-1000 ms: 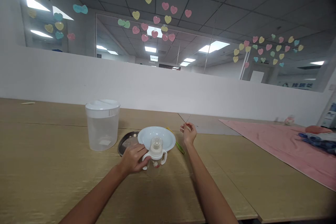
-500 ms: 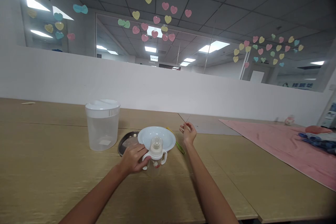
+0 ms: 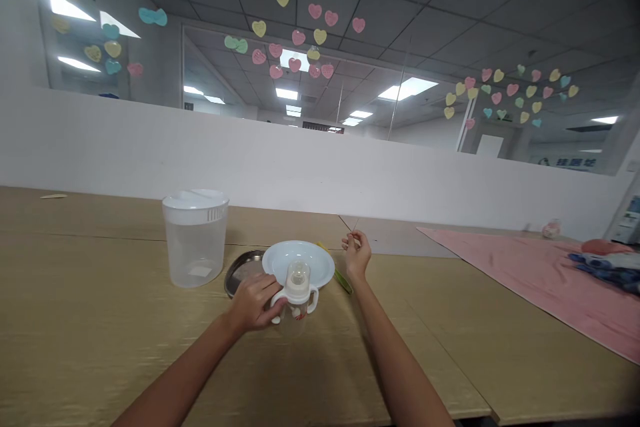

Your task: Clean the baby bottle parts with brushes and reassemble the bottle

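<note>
Bottle (image 3: 299, 288) stands upright, left hand (image 3: 255, 300) gripping 1 handle (image 3: 279, 294).

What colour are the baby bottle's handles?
The handles of the baby bottle are white, clearest in the head view.

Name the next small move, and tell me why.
Perhaps ease the right hand toward the bottle: the left hand holds it by one handle, while the right, well apart from it, seems to pinch a thin strand.
</note>
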The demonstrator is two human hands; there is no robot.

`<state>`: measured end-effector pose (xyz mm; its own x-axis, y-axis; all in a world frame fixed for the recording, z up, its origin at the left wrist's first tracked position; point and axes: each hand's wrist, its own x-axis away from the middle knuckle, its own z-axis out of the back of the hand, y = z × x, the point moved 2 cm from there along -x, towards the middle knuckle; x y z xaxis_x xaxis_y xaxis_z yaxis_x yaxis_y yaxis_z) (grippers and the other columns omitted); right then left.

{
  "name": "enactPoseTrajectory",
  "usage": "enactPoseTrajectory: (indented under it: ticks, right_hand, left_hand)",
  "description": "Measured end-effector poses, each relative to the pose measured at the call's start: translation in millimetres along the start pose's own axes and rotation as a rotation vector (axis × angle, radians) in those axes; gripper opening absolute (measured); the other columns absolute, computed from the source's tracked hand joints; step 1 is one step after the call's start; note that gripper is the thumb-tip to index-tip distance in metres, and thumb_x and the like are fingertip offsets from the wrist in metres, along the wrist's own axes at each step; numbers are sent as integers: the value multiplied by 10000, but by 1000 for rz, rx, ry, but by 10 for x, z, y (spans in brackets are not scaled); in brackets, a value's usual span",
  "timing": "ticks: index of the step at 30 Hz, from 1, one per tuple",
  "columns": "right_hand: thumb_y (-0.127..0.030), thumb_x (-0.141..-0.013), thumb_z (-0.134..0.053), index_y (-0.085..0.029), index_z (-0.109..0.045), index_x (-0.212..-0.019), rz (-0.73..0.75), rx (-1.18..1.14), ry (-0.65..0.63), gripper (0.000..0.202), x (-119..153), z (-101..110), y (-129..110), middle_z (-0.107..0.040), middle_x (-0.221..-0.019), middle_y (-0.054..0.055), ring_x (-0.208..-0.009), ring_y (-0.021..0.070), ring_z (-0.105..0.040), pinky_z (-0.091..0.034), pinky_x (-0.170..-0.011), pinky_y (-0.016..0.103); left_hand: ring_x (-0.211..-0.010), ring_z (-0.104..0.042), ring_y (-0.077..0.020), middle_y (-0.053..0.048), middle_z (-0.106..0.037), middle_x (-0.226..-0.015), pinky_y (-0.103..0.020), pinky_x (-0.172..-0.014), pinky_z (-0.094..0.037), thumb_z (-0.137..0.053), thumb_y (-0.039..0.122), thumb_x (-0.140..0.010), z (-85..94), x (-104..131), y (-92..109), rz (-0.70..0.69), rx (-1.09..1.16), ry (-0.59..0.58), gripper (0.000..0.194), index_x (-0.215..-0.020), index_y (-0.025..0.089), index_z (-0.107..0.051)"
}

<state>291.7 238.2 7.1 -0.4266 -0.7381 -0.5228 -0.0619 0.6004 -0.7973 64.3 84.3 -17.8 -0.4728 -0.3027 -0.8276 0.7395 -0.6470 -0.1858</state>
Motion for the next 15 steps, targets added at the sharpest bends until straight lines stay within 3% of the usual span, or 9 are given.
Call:
enactPoseTrajectory:
  ticks: [5, 9, 15]
  right_hand:
    - [-379, -757, -477, -173, -581, -882, 149, 178, -79, 262, 97, -45, -91, -618, -805, 32, -723, 157, -602, -457, -738, 307]
    - [-361, -831, -366, -157, -578, -953, 320, 371, -129, 318, 143, -80, -128, -643, -858, 63, -767, 165, -615, -459, -746, 309]
    - [-410, -824, -403, -145, -569, -960, 235, 326, -33, 341, 99, -42, -77, -653, -865, 73, -715, 162, -635, -482, -663, 284]
  left_hand:
    - [-577, -433, -162, -33, -523, -615, -283, -573, -294, -363, 309, -896, 6, 4, 6, -4, -7, 3, 303, -674, 166, -512]
    - [-583, -439, -163, -34, -529, -623, -282, -578, -299, -365, 308, -896, 11, 4, 12, -6, -7, 4, 298, -680, 166, -513]
    - [-583, -442, -161, -34, -526, -621, -281, -576, -294, -363, 312, -896, 12, 13, 7, -3, -13, -1, 302, -675, 167, -507]
